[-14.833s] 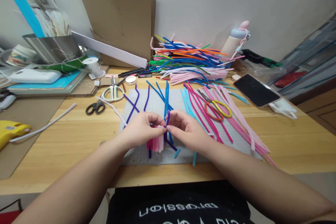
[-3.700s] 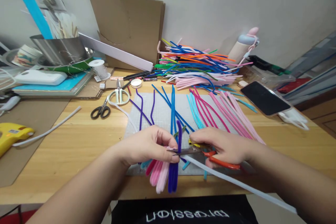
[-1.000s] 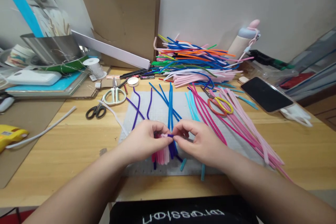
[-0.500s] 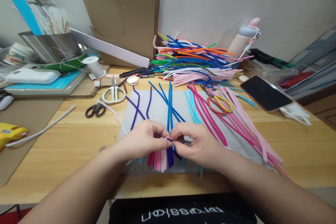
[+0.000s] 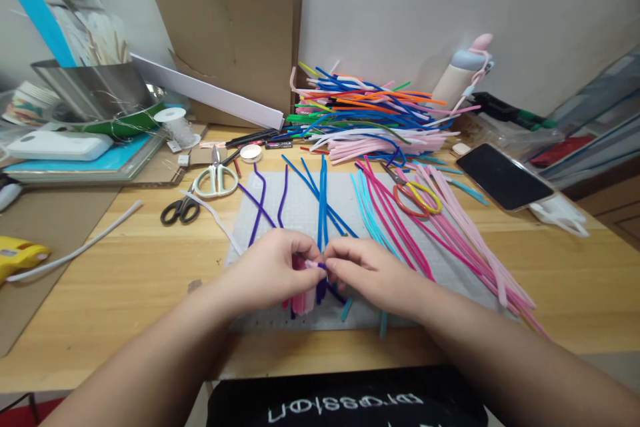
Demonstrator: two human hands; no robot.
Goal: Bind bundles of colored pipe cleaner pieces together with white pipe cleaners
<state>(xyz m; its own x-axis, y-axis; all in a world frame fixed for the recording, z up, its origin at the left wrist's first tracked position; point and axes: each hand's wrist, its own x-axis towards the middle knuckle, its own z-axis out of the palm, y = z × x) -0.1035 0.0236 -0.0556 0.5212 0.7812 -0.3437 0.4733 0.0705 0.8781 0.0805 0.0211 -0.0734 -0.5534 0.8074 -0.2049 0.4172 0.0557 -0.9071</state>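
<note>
Your wooden table (image 5: 580,287) runs across the view, and a sheet of brown cardboard (image 5: 225,40) leans on the wall behind it. In front of you the grey mat (image 5: 303,213) carries loose blue, purple, turquoise and pink stems. Beyond its far edge lies a mixed heap of fuzzy stems (image 5: 370,117). Your left hand (image 5: 273,267) pinches the top of the folded bundle (image 5: 303,297) between thumb and fingers, above the mat's near half; its pink loops hang below your thumb. Your right hand (image 5: 377,273) meets it, thumb and fingertips drawn close at the purple loop (image 5: 321,291); I cannot tell what lies between them. Red-and-yellow scissors (image 5: 401,181) rest on pink stems at the right. A short turquoise piece (image 5: 346,309) lies near the bundle.
</note>
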